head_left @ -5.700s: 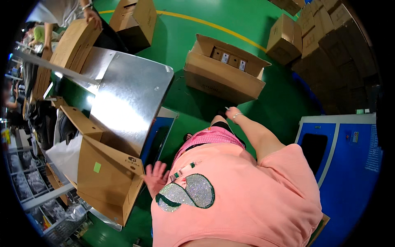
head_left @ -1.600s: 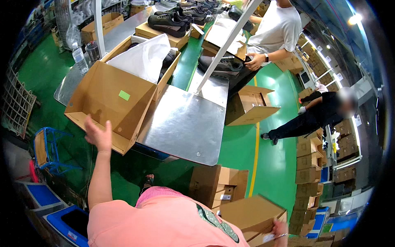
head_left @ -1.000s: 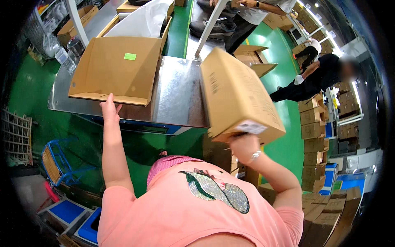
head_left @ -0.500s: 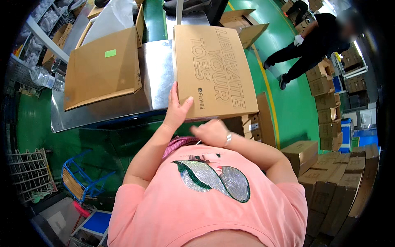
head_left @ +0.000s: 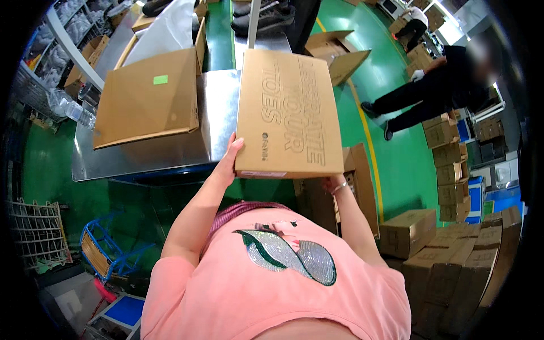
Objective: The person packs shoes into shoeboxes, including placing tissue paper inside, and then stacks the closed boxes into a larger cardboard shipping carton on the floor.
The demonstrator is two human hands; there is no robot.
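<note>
A brown cardboard box [head_left: 289, 113] with outlined print on its lid is held in front of me, over the right end of the metal table. My left hand [head_left: 228, 161] grips its near left edge, thumb against the side. Under the near right corner is my right hand [head_left: 334, 182], its fingers mostly hidden by the box. Beside it on the left, a larger open carton [head_left: 147, 102] with a green sticker sits on the metal table [head_left: 218, 113].
Below the held box, to the right, stands an open carton [head_left: 362, 175] with boxes inside. Stacked cartons [head_left: 453, 255] fill the lower right. A person in dark clothes [head_left: 419, 90] stands beyond on the green floor. Dark shoes [head_left: 263, 20] lie at the back; a blue-framed stool [head_left: 107, 249] is at left.
My right hand has gone from near my waist to the box's near right corner. The box has tilted and shifted slightly toward me, and my left hand has moved lower with it.
</note>
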